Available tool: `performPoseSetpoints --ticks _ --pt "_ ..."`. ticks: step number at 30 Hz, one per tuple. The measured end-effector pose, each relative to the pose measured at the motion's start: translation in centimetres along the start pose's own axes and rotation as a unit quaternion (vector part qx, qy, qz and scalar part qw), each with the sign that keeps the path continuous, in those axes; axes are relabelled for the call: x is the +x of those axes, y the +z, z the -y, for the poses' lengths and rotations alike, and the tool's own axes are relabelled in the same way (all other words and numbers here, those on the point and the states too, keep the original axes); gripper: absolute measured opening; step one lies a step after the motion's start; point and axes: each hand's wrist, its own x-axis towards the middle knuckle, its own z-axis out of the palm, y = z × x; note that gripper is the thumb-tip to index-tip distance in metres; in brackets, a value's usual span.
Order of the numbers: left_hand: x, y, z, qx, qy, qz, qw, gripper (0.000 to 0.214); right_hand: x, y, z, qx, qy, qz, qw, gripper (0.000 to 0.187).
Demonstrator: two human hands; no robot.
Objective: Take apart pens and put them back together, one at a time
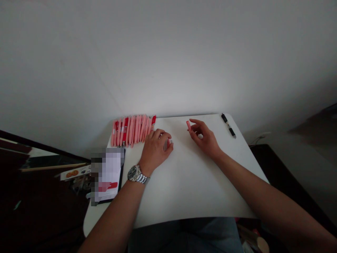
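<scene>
My right hand (204, 137) pinches a short pink pen piece (188, 125) between thumb and fingers, holding it nearly upright over the white table. I cannot tell whether it is a cap or a barrel end. Across from it, my left hand (157, 147) curls round a small pink-and-white pen part (169, 142), mostly hidden by the fingers. The two hands are apart. Just left of my left hand lies a row of several pink and red pens (133, 130), side by side near the table's back edge.
A black pen (228, 125) lies at the back right of the white table (192, 189). At its left edge rests a phone or tablet (110, 175) with a blurred screen. The wall (173, 63) rises directly behind the table. Dark furniture (284, 182) stands to the right.
</scene>
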Motion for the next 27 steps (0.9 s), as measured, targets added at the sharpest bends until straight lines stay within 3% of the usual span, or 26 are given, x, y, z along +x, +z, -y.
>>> performPoseSetpoints --ticks 6,14,27 --pt "0.1 -0.5 0.0 0.002 -0.006 -0.008 1.0 0.014 0.0 0.0 0.0 0.0 -0.001 0.001 1.0 0.041" --pt "0.0 -0.9 0.7 0.043 -0.079 -0.055 0.994 0.008 0.0 -0.1 0.1 0.002 -0.003 0.004 1.0 0.04" --pt "-0.3 -0.8 0.4 0.103 -0.081 -0.029 0.991 0.016 0.0 0.0 0.0 0.009 0.002 0.003 1.0 0.038"
